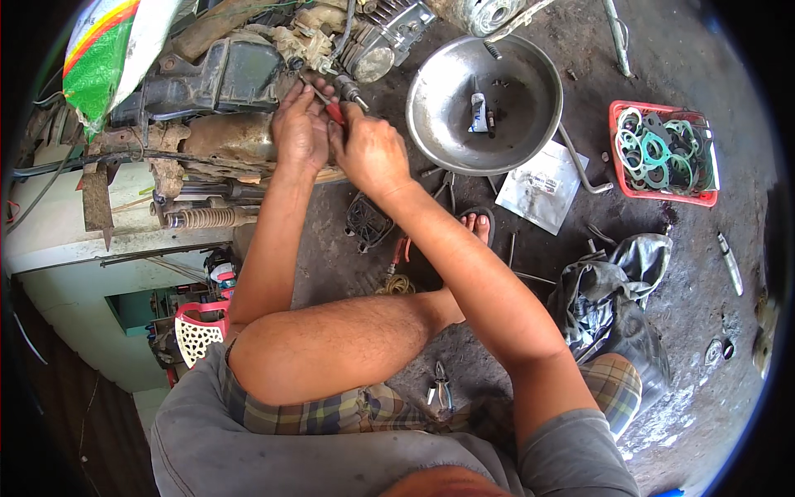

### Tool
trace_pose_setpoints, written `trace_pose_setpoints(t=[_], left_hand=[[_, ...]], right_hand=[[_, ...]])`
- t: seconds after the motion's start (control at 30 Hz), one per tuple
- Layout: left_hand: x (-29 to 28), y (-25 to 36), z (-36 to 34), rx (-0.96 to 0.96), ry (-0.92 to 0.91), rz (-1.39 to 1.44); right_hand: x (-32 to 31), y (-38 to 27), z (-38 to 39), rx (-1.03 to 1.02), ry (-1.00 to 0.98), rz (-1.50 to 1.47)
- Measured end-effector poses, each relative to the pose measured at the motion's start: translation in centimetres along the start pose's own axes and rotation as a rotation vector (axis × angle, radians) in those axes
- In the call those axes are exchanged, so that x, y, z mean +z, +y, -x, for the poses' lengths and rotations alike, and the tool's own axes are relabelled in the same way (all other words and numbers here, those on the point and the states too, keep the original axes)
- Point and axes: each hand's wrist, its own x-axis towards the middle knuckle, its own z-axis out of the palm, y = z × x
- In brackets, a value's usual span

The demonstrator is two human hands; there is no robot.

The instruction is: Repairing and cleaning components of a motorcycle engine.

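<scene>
My right hand (371,153) grips a red-handled screwdriver (333,111), its thin shaft angled up and left toward the motorcycle's engine parts (306,51). My left hand (300,132) is palm up beside it, fingers curled near the shaft; what they hold is hidden. A silver cylindrical metal part (350,91) sits just past the screwdriver. Above it is a finned engine cylinder (381,41), and to the left a dark plastic housing (240,70).
A steel basin (447,141) holds a tube and small items. Right of it lie a silver packet (538,195), a bent metal bar (592,178) and a red basket of gaskets (704,197). Pliers (440,385) and a black crumpled bag (629,273) lie near my legs.
</scene>
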Motion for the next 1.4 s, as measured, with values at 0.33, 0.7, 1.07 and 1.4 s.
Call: trace_pose_setpoints(t=[0.33, 0.7, 1.07, 1.4], left_hand=[[3.5, -4.5, 7.6, 0.286, -0.034, 0.168], [6.6, -2.2, 11.1, 0.554, 0.009, -0.202], [10.1, -2.0, 9.9, 0.406, -0.382, -0.322], [9.7, -2.5, 10.3, 0.176, -0.483, -0.216]], right_hand=[[0.5, 5.8, 3.4, -0.122, -0.035, -0.025], [-0.3, 3.5, 5.5, -0.048, 0.011, -0.446], [-13.3, 12.7, 3.5, 0.216, 0.775, 0.121], [-14.2, 21.7, 11.9, 0.598, 0.727, 0.431]])
